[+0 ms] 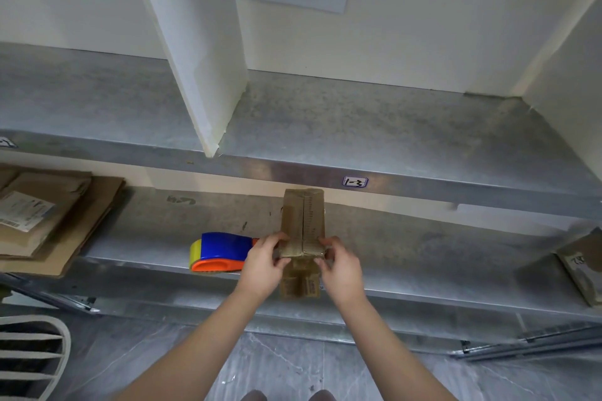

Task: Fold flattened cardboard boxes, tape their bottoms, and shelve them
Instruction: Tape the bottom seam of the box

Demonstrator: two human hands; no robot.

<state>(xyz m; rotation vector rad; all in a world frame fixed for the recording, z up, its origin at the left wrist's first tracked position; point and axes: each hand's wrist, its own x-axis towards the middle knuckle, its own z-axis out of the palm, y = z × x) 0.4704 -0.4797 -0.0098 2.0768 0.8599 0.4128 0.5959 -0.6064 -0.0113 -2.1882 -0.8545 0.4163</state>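
A small brown cardboard box (pixel 303 221) lies on the lower metal shelf (pixel 423 247), its taped seam facing up and running away from me. My left hand (pixel 264 265) grips the box's near left corner with curled fingers. My right hand (pixel 340 265) grips the near right corner the same way. The box's near end hangs over the shelf's front edge. A blue, orange and yellow tape dispenser (pixel 221 252) lies on the shelf just left of my left hand.
A stack of flattened cardboard boxes (pixel 49 221) sits at the shelf's left end. Another cardboard piece (pixel 583 267) lies at the right end. Above is an upper metal shelf (pixel 358 127) with a white divider (pixel 202 52) and a label (pixel 355 182). A white slatted object (pixel 32 358) stands at lower left.
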